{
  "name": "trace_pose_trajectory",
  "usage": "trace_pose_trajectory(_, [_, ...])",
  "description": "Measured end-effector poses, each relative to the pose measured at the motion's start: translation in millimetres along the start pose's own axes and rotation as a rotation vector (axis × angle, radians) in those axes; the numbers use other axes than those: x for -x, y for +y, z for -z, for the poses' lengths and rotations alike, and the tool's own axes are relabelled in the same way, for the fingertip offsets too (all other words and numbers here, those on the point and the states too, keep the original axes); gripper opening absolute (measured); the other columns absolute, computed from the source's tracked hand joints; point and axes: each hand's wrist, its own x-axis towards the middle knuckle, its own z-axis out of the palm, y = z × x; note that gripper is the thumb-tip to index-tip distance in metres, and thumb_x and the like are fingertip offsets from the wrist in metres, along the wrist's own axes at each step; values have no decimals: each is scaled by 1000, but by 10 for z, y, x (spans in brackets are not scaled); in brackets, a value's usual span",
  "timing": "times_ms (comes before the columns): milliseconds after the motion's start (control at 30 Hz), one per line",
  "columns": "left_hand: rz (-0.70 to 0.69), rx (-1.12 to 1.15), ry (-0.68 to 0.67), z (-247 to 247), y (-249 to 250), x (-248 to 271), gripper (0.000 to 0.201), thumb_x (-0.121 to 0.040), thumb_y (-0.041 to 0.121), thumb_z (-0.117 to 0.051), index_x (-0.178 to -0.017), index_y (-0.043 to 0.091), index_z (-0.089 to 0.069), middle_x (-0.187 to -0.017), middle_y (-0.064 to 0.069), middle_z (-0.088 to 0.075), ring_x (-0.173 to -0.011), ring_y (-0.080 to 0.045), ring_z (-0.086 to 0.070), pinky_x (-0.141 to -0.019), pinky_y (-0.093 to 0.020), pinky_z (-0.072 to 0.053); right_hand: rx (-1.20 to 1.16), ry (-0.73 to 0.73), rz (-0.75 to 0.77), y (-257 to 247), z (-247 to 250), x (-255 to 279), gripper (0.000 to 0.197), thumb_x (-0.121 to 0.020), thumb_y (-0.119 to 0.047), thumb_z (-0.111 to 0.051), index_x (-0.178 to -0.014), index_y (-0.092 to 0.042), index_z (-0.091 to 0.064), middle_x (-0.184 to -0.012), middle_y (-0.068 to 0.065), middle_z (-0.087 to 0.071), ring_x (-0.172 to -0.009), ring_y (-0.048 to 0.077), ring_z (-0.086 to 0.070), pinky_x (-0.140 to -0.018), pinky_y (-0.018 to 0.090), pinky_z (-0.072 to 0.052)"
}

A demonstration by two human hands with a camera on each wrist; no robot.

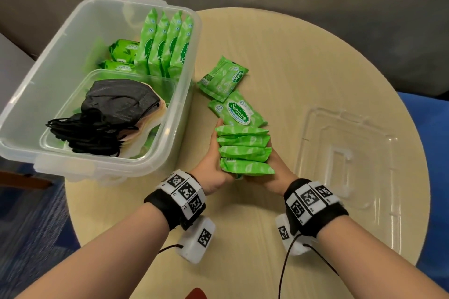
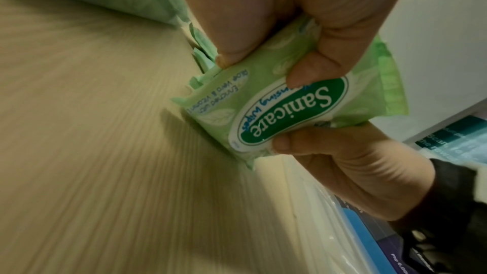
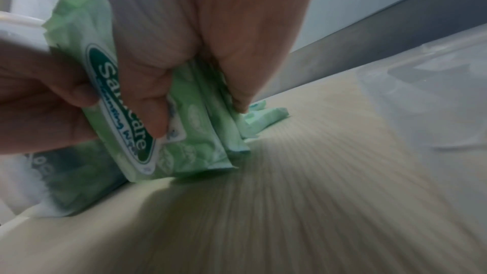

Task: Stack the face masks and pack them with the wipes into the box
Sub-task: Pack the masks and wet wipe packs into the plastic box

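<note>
Both hands are down on the round bench (image 1: 315, 56), working a row of four green wipe packs (image 1: 245, 150) stood on edge, side by side. The left hand (image 1: 213, 165) presses in from the left end of the row, the right hand (image 1: 274, 167) from the right, and the grip of each is clamped on the packs, squeezing them together as one bundle. From the left wrist view the thumb (image 2: 311, 70) curls over the printed face of the nearest pack (image 2: 276, 111), bottom edge touching the wood. From the right wrist view the fingers (image 3: 152, 101) wrap the same kind of label while the pack edges (image 3: 226, 132) meet the bench.

Just beyond the bundle lies a flat pack, label up (image 1: 238, 110), touching the far end of the row, and another flat pack (image 1: 222, 77) sits just behind that.

Over on the left, the clear box (image 1: 31, 94) overhangs the bench edge. Inside, four packs stand upright (image 1: 165, 43) against the right wall, more green packs (image 1: 121, 56) lie beside them, and a clear inner tray (image 1: 167, 90) holds the stacked face masks (image 1: 114, 114), black one on top, ear loops spilling toward the near side. The clear lid (image 1: 345, 153) rests on the bench to the right of the hands.
</note>
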Motion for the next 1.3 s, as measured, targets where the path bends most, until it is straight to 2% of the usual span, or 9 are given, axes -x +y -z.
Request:
trace_pose_trajectory(133, [45,8,-8,-3,-11,40,120,-63,-12,-68,-141,20,19,-135,8,-30,-103,20,-47,-80,-2,-40,123,4,29,0,-43,68,103,-48,-32,-74,-132,7,-31,-122,10,-49,-97,-17,-51,-83,4,-40])
trace_pose_trajectory(300, [117,-37,-11,35,99,56,111,-60,5,-61,-144,16,11,-121,19,-39,-101,18,-48,-80,-1,-38,245,-20,-3,-4,4,1,108,-40,-42,-72,-131,3,-37,-128,8,-52,-113,6,-52,-96,15,-43])
trace_pose_trajectory(467, [94,16,16,25,366,163,93,-67,2,-54,-147,17,-9,-119,12,-50,-100,5,-54,-81,-8,-47,184,67,-12,-222,72,142,99,-40,-31,-80,-127,0,-43,-118,7,-61,-107,11,-60,-92,30,-49])
trace_pose_trajectory(567, [51,65,-9,-19,620,213,76,-88,-4,-50,-149,12,-8,-130,-1,-47,-109,-7,-54,-88,-18,-50,23,170,12,-499,49,286,91,-38,-20,-77,-119,7,-47,-96,6,-72,-87,18,-69,-71,32,-57])
trace_pose_trajectory(700, [-92,-84,7,-4,1118,298,82,-79,42,-51,-149,14,-17,-146,-7,-40,-132,-20,-41,-110,-43,-36,-200,259,126,-1111,-132,411,55,-56,-1,-59,-111,1,-54,-89,2,-74,-80,19,-70,-67,29,-56])
trace_pose_trajectory(900, [-239,-125,-55,461,1805,510,83,-81,58,-48,-149,30,-9,-154,2,-25,-142,-11,-22,-116,-42,-21,-394,199,306,-2025,-808,487,36,-80,-17,-44,-106,-22,-69,-109,-1,-70,-98,15,-67,-75,27,-55])
trace_pose_trajectory(967, [-256,-75,-45,710,1985,604,87,-79,56,-48,-150,27,-7,-151,0,-32,-138,-13,-32,-114,-41,-27,-378,150,317,-2255,-1086,436,37,-83,-26,-56,-119,-19,-60,-116,0,-67,-104,14,-65,-77,25,-54])
trace_pose_trajectory(1067, [-285,-140,-2,1176,2191,730,80,-84,54,-45,-150,23,-11,-151,3,-33,-136,-9,-34,-114,-35,-28,-251,91,314,-2552,-1475,260,84,-63,-26,-80,-136,-9,-42,-126,7,-61,-110,18,-62,-78,24,-53])
trace_pose_trajectory(1300, [-238,-88,65,2372,2289,996,42,-95,17,-48,-135,28,-42,-131,6,-55,-109,-9,-57,-88,-18,-43,-24,186,179,-3038,-2049,-656,100,-62,-10,-64,-148,-14,-13,-119,11,-64,-99,25,-66,-73,33,-55])
